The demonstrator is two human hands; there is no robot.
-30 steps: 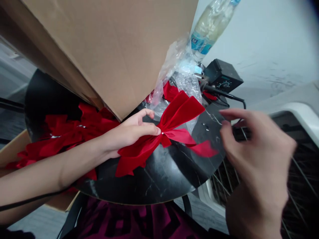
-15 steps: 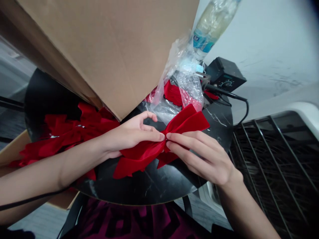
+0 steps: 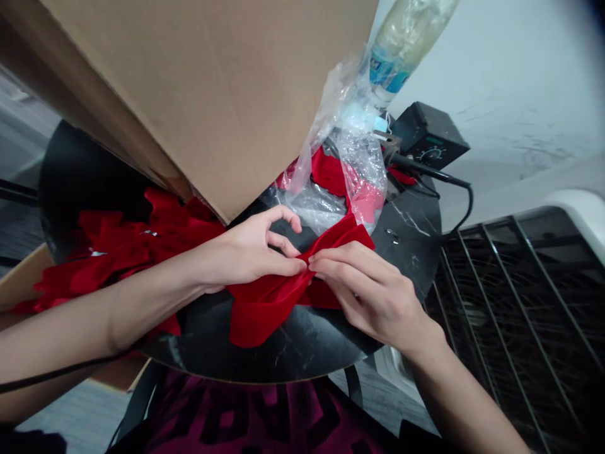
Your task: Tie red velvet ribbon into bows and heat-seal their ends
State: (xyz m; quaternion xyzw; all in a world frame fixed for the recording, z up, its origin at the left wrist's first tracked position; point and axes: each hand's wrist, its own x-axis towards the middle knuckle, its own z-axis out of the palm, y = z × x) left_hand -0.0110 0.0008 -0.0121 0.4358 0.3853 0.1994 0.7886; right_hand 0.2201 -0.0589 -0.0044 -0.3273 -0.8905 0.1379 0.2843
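Note:
A red velvet-like ribbon bow (image 3: 271,309) is held between both hands over the front of the round black table (image 3: 217,353). My left hand (image 3: 255,249) pinches its gathered middle from the left, with thumb low and the index finger curled above. From the right, my right hand (image 3: 368,290) is closed on the same middle, fingertips meeting the left thumb. The bow's loops and tails spread to both sides, partly covered by my fingers. More red bows (image 3: 127,246) lie piled beyond my left forearm, some with shiny ties.
A large cardboard box (image 3: 227,94) stands at the back of the table. Clear plastic bags (image 3: 326,202) with red ribbon lie beside it, near a bottle (image 3: 401,47). A black dial unit (image 3: 430,135) and a corded tool (image 3: 425,169) sit right, by a grilled appliance (image 3: 515,302).
My right hand has turned and shifted slightly left, its fingers closer together at the middle. The bow has twisted, its right end now lower and more covered. My left hand keeps its pinch.

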